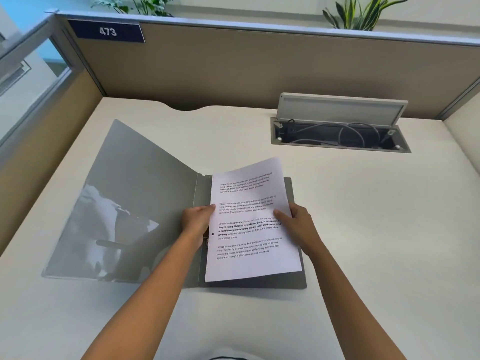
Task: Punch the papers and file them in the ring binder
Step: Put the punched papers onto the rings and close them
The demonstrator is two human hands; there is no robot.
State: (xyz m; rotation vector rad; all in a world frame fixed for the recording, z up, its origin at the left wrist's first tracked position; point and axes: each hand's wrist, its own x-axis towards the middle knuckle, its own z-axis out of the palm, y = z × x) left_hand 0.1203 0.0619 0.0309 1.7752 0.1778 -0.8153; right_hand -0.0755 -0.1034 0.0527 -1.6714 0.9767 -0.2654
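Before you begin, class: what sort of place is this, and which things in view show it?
Most likely an office cubicle: fabric partition walls, a numbered plate reading 473, and a desk with a built-in cable box, its lid raised.

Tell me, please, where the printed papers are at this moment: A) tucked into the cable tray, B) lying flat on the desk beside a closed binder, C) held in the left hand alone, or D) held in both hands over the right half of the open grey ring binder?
D: the left hand and right hand grip opposite edges of the papers over the open ring binder.
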